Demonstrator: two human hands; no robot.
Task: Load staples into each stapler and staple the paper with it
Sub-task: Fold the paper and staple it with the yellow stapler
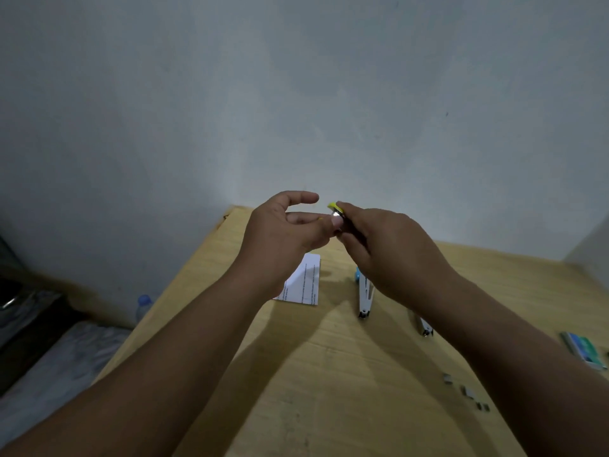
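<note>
While both hands are raised above the wooden table [329, 374], the right hand [389, 255] is closed around a yellow stapler [336, 211]. The left hand [283, 239], at its 9 o'clock, is half open and touches the stapler tip with the thumb. The paper [304, 282] lies below, with a blue stapler [364, 291] at its 3 o'clock.

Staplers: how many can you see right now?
3. A yellow stapler in the right hand, a blue stapler open on the table, another mostly hidden behind the right forearm.

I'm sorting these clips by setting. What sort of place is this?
Probably a room at home: a wooden table pushed against a bare wall, with what looks like bedding beside it.
</note>
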